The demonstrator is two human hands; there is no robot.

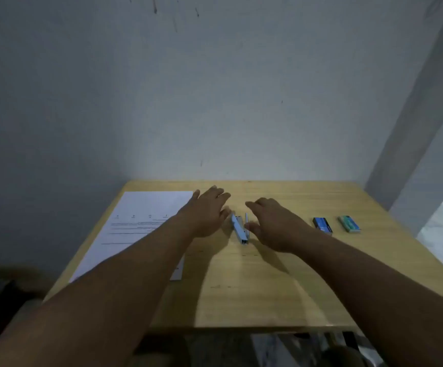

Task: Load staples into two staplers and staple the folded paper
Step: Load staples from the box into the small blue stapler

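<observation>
Near table edge point(241, 321) is bare, both arms stretched over it. Paper point(146, 221) lies flat under the left forearm, not visibly folded. Left hand point(207, 213), fingers spread, holding nothing. Between the hands sit the staplers point(240, 230), apparently about to be taken. Right hand point(273, 223) splayed, empty. Beyond it, two staple boxes point(322, 225), handy for loading.

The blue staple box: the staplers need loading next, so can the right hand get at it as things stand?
Probably yes. The blue staple box lies uncovered on the table, just right of the open right hand, with bare wood between them and nothing stacked on it.
</observation>
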